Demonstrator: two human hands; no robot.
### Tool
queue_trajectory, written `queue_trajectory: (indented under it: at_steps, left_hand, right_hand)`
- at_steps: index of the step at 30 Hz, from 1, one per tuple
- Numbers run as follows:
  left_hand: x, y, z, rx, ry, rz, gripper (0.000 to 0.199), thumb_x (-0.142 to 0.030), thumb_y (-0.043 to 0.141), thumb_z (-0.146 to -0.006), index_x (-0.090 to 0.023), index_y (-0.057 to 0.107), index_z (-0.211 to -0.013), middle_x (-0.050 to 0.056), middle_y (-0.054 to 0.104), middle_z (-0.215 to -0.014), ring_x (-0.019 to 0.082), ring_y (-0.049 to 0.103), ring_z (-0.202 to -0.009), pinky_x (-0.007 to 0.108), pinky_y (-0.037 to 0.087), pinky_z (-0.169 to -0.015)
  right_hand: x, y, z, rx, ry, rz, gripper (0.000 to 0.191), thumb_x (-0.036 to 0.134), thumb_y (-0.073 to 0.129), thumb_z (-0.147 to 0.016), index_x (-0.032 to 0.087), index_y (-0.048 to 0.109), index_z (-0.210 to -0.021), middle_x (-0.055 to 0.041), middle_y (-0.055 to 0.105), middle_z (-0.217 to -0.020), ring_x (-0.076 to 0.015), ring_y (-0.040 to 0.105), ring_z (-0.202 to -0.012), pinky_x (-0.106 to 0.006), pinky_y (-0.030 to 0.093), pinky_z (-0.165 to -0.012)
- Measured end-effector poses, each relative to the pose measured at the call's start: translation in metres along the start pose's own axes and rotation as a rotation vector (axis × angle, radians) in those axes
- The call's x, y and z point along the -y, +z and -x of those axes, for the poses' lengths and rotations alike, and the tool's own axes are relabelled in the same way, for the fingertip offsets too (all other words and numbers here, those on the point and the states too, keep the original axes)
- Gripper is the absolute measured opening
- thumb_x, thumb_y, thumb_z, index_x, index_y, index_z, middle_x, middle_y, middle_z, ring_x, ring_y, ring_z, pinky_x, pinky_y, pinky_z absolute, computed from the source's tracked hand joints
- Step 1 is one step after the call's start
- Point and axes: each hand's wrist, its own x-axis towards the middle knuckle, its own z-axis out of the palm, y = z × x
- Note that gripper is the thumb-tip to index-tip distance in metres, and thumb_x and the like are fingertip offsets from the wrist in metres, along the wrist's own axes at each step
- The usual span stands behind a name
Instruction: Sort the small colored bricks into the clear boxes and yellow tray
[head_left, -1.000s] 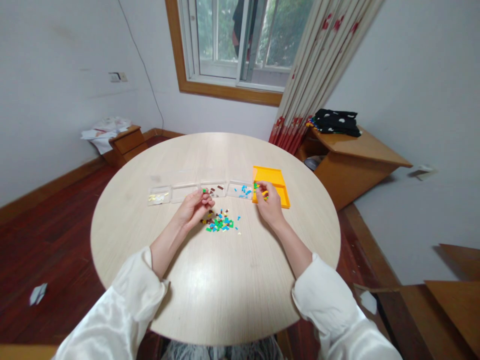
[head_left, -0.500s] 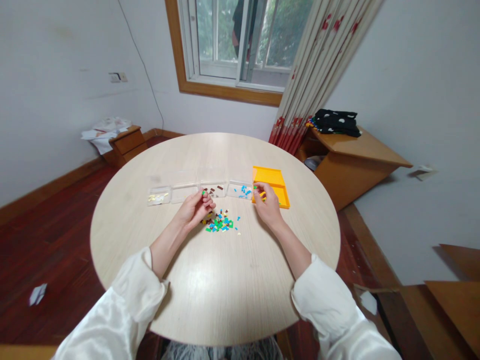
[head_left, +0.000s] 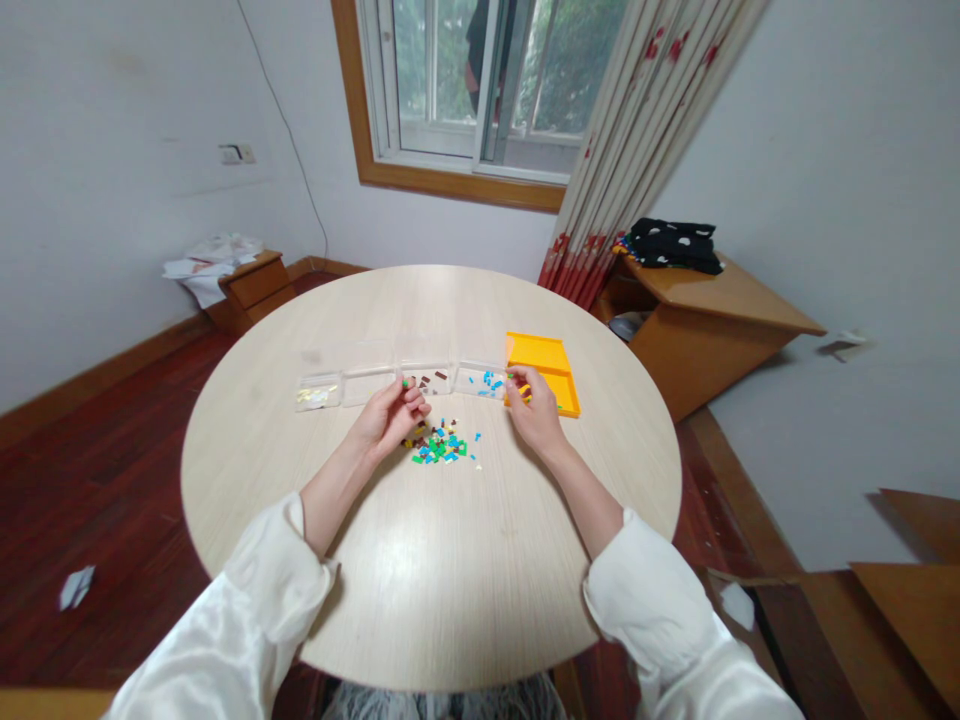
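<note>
My left hand (head_left: 388, 412) pinches a small green building brick (head_left: 406, 383) between thumb and forefinger, above the clear box of brown bricks (head_left: 439, 376). My right hand (head_left: 535, 412) is at the left side of the open yellow box (head_left: 573, 396), its fingers closed on another small green brick (head_left: 510, 376). A few bricks lie inside the yellow box, partly hidden by that hand. Between my hands, on the round table (head_left: 450, 560), is a loose pile of green, blue, brown and yellow bricks (head_left: 439, 446).
Left of the yellow box stand a clear box of blue bricks (head_left: 480, 381), a clear box with nothing visible inside (head_left: 367, 387) and one of pale yellow pieces (head_left: 316, 393). Their lids lie open behind. A wooden cabinet (head_left: 720, 300) stands beyond the table at right.
Both hands stay nearly where they were, each keeping its green brick. The brick in my left hand shows slightly less between the fingertips.
</note>
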Motion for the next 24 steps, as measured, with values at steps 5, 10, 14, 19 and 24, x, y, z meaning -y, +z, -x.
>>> queue_trajectory:
  at_steps: [5,10,14,19,24]
  left_hand:
    - [-0.002,0.001,0.000,0.007,-0.065,0.070,0.042,-0.025,0.039,-0.094,-0.017,0.035,-0.052,-0.007,0.028,-0.045,0.005,0.031,-0.040,0.018,0.037,-0.048]
    - [0.001,0.001,0.002,0.038,-0.127,-0.049,0.044,-0.025,0.047,-0.090,-0.015,0.038,-0.049,-0.006,0.031,-0.042,0.005,0.034,-0.041,0.019,0.040,-0.049]
    - [0.005,-0.001,0.002,0.096,-0.065,-0.188,0.027,-0.021,0.071,-0.072,-0.011,0.051,-0.056,-0.003,0.048,-0.051,0.006,0.046,-0.049,0.019,0.045,-0.054]
    - [0.007,-0.011,-0.003,0.114,-0.061,-0.320,0.024,-0.016,0.082,-0.056,-0.007,0.062,-0.065,0.003,0.059,-0.061,0.007,0.054,-0.054,0.019,0.049,-0.059]
    - [0.010,-0.015,-0.005,0.077,-0.122,-0.378,0.029,-0.017,0.082,-0.057,-0.003,0.067,-0.077,0.007,0.065,-0.066,0.009,0.058,-0.057,0.021,0.051,-0.062]
  right_hand:
    - [-0.001,0.001,0.000,0.009,0.000,-0.007,0.020,0.029,0.047,-0.081,0.019,0.058,-0.095,-0.0061,0.061,-0.084,-0.0194,0.055,-0.080,-0.034,0.043,-0.074]
    - [0.003,0.005,0.003,0.066,-0.016,-0.011,0.019,0.028,0.045,-0.082,0.020,0.058,-0.094,-0.0053,0.061,-0.084,-0.0191,0.055,-0.079,-0.034,0.044,-0.075]
    - [0.010,0.011,0.008,0.120,-0.034,-0.033,0.019,0.027,0.044,-0.083,0.021,0.058,-0.094,-0.0053,0.061,-0.083,-0.0192,0.055,-0.078,-0.034,0.044,-0.074]
    - [0.022,0.016,0.015,0.184,-0.089,-0.069,0.017,0.026,0.046,-0.083,0.021,0.059,-0.093,-0.0044,0.061,-0.082,-0.0179,0.055,-0.077,-0.033,0.045,-0.073]
    - [0.036,0.018,0.022,0.241,-0.185,-0.117,0.019,0.026,0.051,-0.084,0.022,0.061,-0.099,-0.0040,0.061,-0.082,-0.0182,0.056,-0.080,-0.034,0.045,-0.075]
